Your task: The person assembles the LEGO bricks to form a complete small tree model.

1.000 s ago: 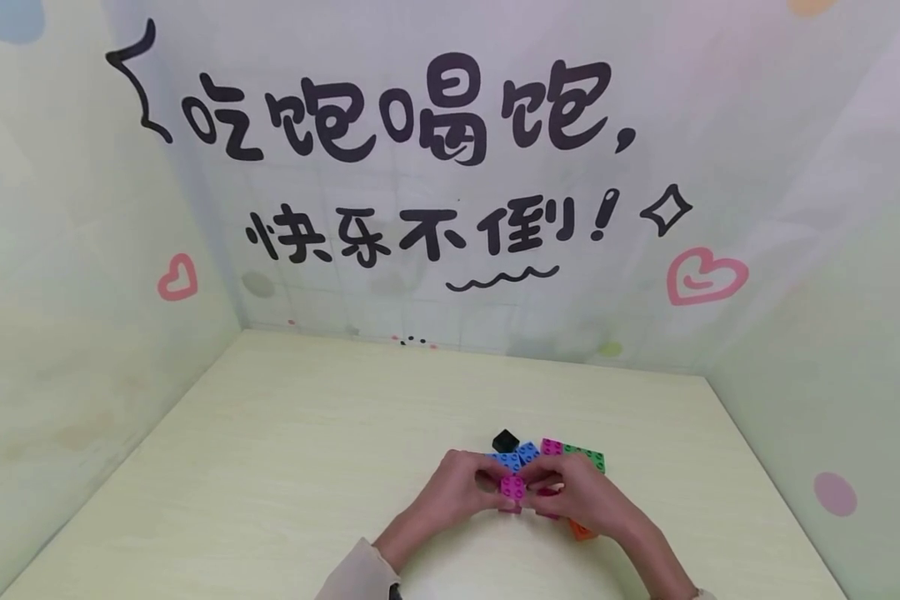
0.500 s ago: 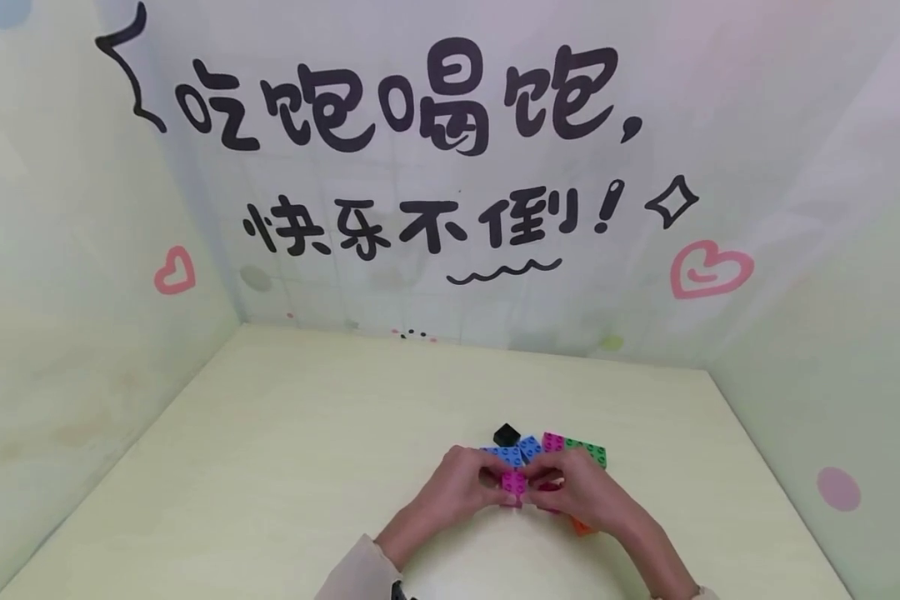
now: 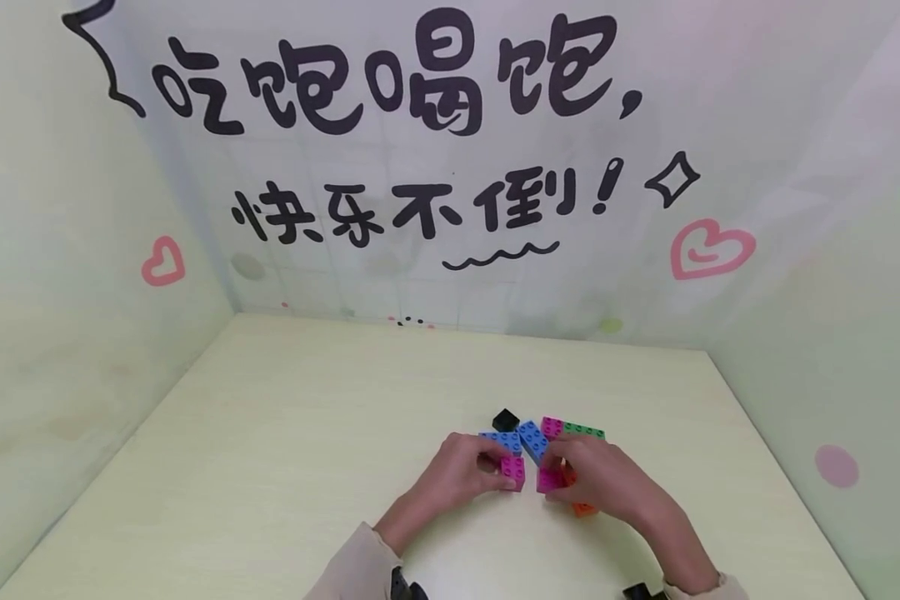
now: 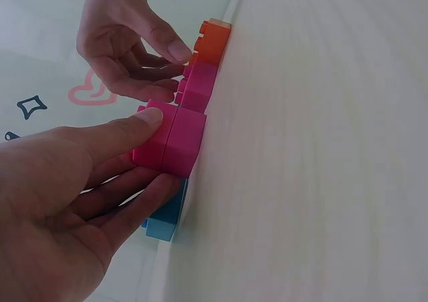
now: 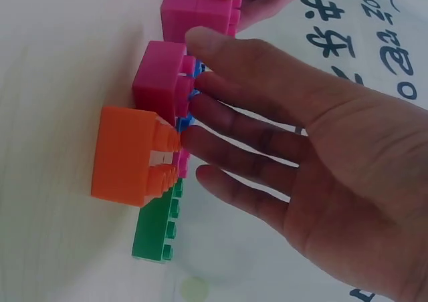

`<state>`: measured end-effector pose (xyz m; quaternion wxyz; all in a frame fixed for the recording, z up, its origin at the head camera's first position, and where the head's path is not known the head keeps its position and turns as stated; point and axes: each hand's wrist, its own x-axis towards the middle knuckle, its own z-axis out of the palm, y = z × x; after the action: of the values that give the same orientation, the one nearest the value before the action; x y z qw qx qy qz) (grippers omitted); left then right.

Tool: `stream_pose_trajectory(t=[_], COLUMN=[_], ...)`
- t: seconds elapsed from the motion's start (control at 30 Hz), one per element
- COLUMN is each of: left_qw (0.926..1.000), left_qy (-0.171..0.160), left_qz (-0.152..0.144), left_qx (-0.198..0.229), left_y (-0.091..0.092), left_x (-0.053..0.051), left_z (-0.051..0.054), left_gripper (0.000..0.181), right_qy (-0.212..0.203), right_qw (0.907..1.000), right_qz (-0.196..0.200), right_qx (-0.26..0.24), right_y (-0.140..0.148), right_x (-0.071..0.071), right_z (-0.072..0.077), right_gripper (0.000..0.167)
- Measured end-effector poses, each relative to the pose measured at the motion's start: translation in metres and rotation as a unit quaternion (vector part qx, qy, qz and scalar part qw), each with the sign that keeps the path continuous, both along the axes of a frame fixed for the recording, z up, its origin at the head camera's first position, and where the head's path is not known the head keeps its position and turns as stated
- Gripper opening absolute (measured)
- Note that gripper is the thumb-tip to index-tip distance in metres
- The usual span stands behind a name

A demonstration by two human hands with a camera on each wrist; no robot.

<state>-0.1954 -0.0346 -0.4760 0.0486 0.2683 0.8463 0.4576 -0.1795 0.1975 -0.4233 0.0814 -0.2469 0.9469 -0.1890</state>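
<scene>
Two pink bricks joined in a stack (image 4: pixel 170 138) are pinched between the thumb and fingers of my left hand (image 3: pixel 457 468), low at the table. Just to the right lies a single pink brick (image 3: pixel 547 481), studs up in the head view. My right hand (image 3: pixel 603 479) is over it with fingers loosely extended. In the right wrist view its fingertips are at the studs of that pink brick (image 5: pixel 157 81) and its thumb is near one corner; firm contact cannot be made out. An orange brick (image 5: pixel 124 155) sits beside it, partly under the right hand in the head view.
Behind the hands lie two blue bricks (image 3: pixel 534 440), a black brick (image 3: pixel 506 419), another pink brick (image 3: pixel 552 427) and a green brick (image 3: pixel 585 431). They form a close cluster on the pale table (image 3: pixel 307 400). A printed wall (image 3: pixel 420 292) stands behind.
My right hand has left the pink stack and moved right to the single pink brick. My left hand still holds the stack. The head view has tilted slightly.
</scene>
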Motion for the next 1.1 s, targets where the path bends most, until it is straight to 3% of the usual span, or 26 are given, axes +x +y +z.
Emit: stream_pose_trajectory(t=[0.17, 0.4, 0.53, 0.63, 0.73, 0.87, 1.1], left_qw=[1.0, 0.9999, 0.9999, 0.9998, 0.9996, 0.9993, 0.9991], left_qy=[-0.001, -0.007, -0.009, -0.007, -0.003, -0.003, -0.013], left_qz=[0.001, 0.005, 0.004, -0.001, -0.008, -0.015, -0.015], left_qx=[0.001, 0.007, 0.01, 0.017, 0.025, 0.035, 0.039], left_y=[0.0, 0.001, 0.0, -0.001, -0.001, -0.002, -0.001], left_x=[0.0, -0.001, -0.001, -0.002, -0.002, -0.003, -0.003], left_z=[0.0, -0.002, -0.003, -0.003, -0.005, -0.006, -0.006], left_gripper=[0.031, 0.032, 0.03, 0.027, 0.026, 0.03, 0.031], right_qy=[0.014, 0.043, 0.022, 0.013, 0.009, 0.005, 0.007], right_qw=[0.9993, 0.9979, 0.9977, 0.9868, 0.9727, 0.9647, 0.9692], right_qz=[-0.022, -0.017, -0.041, -0.036, 0.004, 0.044, 0.052], right_qx=[0.028, 0.044, -0.048, -0.157, -0.232, -0.26, -0.24], right_y=[-0.003, -0.003, -0.001, -0.001, -0.004, -0.009, -0.015], right_x=[0.001, 0.0, 0.002, 0.002, 0.0, -0.003, -0.005], right_z=[-0.003, -0.007, 0.006, 0.011, 0.008, -0.002, -0.013], right_gripper=[0.033, 0.035, 0.037, 0.045, 0.045, 0.039, 0.038])
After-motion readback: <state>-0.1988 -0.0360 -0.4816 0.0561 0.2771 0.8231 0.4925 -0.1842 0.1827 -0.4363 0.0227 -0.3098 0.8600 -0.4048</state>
